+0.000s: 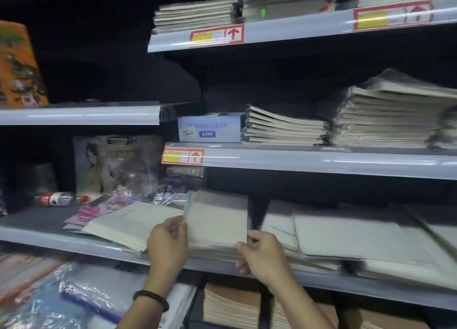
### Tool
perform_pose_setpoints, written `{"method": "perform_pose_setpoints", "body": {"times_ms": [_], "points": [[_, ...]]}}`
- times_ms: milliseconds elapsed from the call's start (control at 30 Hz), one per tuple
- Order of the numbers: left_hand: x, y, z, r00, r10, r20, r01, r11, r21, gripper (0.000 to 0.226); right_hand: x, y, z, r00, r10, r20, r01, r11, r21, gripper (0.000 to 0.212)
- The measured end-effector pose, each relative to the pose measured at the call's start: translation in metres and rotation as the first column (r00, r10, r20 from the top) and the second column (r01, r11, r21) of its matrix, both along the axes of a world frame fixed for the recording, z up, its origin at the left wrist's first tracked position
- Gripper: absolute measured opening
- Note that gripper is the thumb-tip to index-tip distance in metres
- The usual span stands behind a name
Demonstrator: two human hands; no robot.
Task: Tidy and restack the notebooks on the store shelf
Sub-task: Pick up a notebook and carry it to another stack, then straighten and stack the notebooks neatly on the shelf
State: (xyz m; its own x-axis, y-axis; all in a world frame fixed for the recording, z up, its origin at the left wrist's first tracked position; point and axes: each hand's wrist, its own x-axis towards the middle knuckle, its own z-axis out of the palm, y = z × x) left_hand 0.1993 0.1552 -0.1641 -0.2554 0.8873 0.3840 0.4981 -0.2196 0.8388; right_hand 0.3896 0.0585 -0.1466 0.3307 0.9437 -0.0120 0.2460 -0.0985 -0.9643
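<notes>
The top notebook (217, 219) of a low pile lay flat on the shelf (395, 299), near its front edge, with its long axis running from the person back into the shelf and leaning a little to the right. Its ringed spine ran along the left side and its pale cover faced up. The left hand (168, 239), with a dark bead bracelet (150, 300) on the wrist, pinched the spine edge near the front left corner. The right hand (262, 257) curled round the front right corner, thumb on top. Just to the left a skewed pale notebook (128, 224) lay across glossy purple packets (103, 206), its corner touching the held one. Close on the right sat uneven stacks (346, 237) of grey notebooks, overlapping one another. Farther left a plastic bottle (57, 198) lay on its side. On the shelf above stood a box marked A7PP (210, 128) beside more stacks (284, 128).
</notes>
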Motion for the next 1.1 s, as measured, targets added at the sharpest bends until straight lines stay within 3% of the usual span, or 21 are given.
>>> {"method": "perform_pose_setpoints", "body": {"times_ms": [200,300,500,700,900,1000,1100], "points": [[0.027,-0.04,-0.003,0.983,0.132,-0.131,-0.1,0.969,0.227,0.027,0.011,-0.013,0.0,0.999,-0.051,0.005,0.051,0.998,0.021,0.047],[0.055,-0.066,-0.005,0.967,-0.05,-0.251,0.141,0.922,0.36,0.034,0.03,-0.036,0.002,0.988,-0.091,-0.126,0.1,0.993,0.066,0.026],[0.143,-0.104,-0.015,0.795,-0.393,-0.462,0.544,0.799,0.256,0.036,0.092,-0.098,-0.023,0.917,-0.242,-0.318,0.289,0.951,0.108,0.012],[0.212,-0.109,-0.019,0.631,-0.503,-0.591,0.681,0.723,0.113,0.053,0.144,-0.146,-0.04,0.858,-0.335,-0.389,0.383,0.923,0.05,0.012],[0.237,-0.1,-0.021,0.641,-0.564,-0.521,0.704,0.702,0.106,0.049,0.165,-0.171,-0.045,0.834,-0.36,-0.419,0.415,0.909,0.045,0.013],[0.239,-0.102,-0.023,0.665,-0.505,-0.55,0.684,0.708,0.177,0.043,0.165,-0.179,-0.048,0.813,-0.376,-0.444,0.438,0.898,0.042,0.013],[0.242,-0.124,-0.015,0.665,-0.458,-0.59,0.701,0.654,0.284,0.037,0.162,-0.182,-0.05,0.76,-0.422,-0.494,0.541,0.832,0.121,0.016]]}}
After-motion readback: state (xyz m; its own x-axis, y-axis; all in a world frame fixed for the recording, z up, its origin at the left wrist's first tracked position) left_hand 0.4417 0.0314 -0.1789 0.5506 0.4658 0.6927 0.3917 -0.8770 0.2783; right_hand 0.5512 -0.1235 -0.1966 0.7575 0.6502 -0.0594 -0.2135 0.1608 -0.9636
